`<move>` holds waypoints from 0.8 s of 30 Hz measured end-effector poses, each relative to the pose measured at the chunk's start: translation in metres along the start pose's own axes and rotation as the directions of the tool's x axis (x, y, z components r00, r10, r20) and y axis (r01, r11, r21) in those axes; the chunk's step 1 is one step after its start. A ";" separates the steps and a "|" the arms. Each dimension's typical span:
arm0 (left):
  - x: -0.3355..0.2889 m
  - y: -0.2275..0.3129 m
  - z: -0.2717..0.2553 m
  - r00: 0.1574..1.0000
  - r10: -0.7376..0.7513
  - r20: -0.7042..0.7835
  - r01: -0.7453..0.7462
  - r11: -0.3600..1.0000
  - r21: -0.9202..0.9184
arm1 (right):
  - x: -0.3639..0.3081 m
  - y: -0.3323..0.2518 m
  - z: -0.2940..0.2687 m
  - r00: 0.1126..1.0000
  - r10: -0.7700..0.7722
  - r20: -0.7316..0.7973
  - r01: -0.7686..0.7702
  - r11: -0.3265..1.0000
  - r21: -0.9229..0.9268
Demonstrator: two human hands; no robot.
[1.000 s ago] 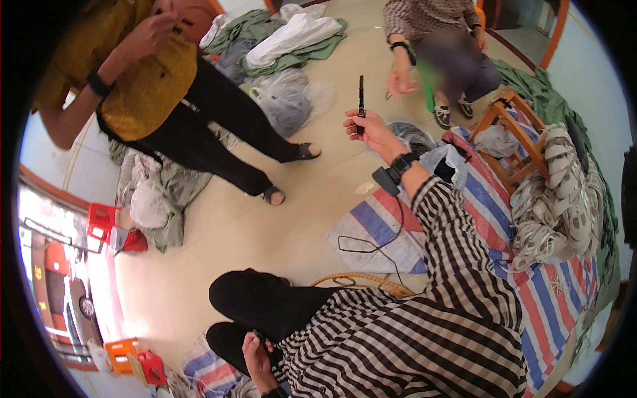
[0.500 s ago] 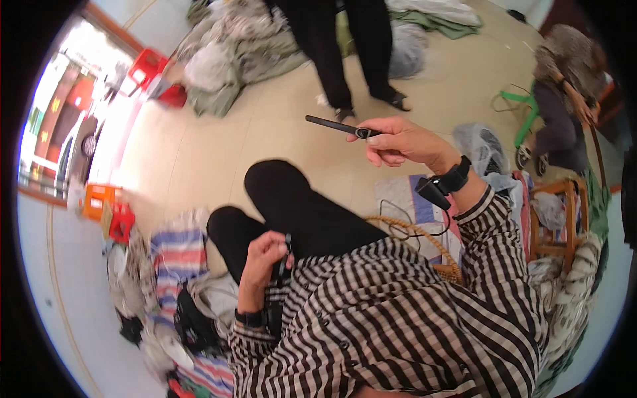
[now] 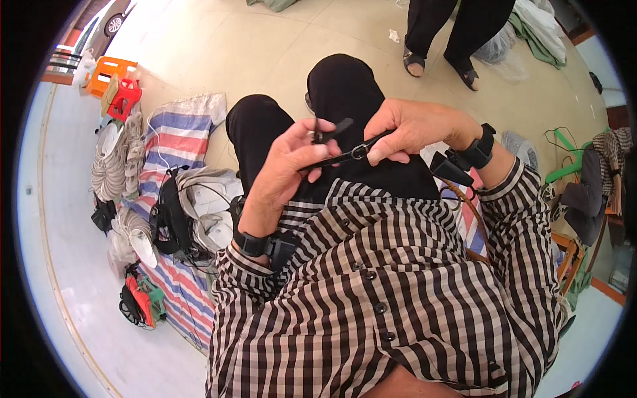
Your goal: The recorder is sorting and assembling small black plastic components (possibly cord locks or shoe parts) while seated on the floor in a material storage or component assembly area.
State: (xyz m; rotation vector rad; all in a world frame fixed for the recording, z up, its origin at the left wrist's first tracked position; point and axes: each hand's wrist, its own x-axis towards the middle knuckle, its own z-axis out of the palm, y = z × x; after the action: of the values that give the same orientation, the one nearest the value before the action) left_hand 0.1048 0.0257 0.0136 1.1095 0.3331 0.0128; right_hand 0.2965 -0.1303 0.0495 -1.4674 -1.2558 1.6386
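Observation:
Above my lap, a thin black strap (image 3: 340, 159) with a small metal buckle (image 3: 359, 152) stretches between my two hands. My left hand (image 3: 292, 159) pinches it between thumb and fingers, and a short dark strap end (image 3: 343, 126) sticks up past those fingers. On the other side, my right hand (image 3: 421, 126) grips the strap right beside the buckle, thumb on top. Its curled fingers hide the part inside the grip. Both wrists wear black bands with small dark boxes.
Striped sheeting (image 3: 179, 132) lies on the floor at left, with a black bag (image 3: 169, 212) and pale coiled bundles (image 3: 113, 159) nearby. Orange (image 3: 109, 73) and red (image 3: 125, 99) stools stand at far left. Another person's feet (image 3: 438, 69) are ahead. A second person (image 3: 597, 179) sits at right.
My right hand has come down and inward with the strap, meeting my left hand, which has risen from my lap. My view has turned, so the standing person now appears farther right.

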 end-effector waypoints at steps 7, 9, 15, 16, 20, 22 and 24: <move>-0.010 -0.013 0.002 0.998 0.024 -0.062 -0.028 0.997 -0.071 | 0.017 0.004 -0.002 0.976 -0.128 -0.179 0.182 0.925 0.333; -0.014 -0.014 0.002 0.993 0.075 -0.096 -0.092 0.978 -0.187 | 0.018 0.006 -0.002 0.966 -0.136 -0.221 0.215 0.895 0.390; -0.017 -0.010 0.006 0.991 0.128 -0.043 -0.135 0.949 -0.285 | 0.026 0.002 0.009 0.946 -0.173 -0.273 0.284 0.849 0.445; -0.017 -0.009 0.007 0.991 0.132 -0.022 -0.133 0.951 -0.279 | 0.026 0.001 0.010 0.947 -0.179 -0.269 0.292 0.829 0.477; -0.016 -0.016 0.003 0.973 0.177 -0.146 -0.212 0.938 -0.276 | 0.029 0.002 0.014 0.933 -0.195 -0.302 0.334 0.782 0.526; -0.015 -0.015 0.007 0.966 0.195 -0.169 -0.234 0.939 -0.254 | 0.028 0.003 0.016 0.920 -0.216 -0.327 0.364 0.779 0.510; -0.018 -0.013 0.008 0.955 0.232 -0.187 -0.274 0.929 -0.249 | 0.027 -0.001 0.019 0.900 -0.228 -0.372 0.396 0.785 0.476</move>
State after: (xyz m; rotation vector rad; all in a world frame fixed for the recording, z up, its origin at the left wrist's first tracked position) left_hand 0.0882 0.0098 0.0102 0.8720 0.3131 0.3670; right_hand 0.2720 -0.1105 0.0385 -1.0256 -0.7277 1.3322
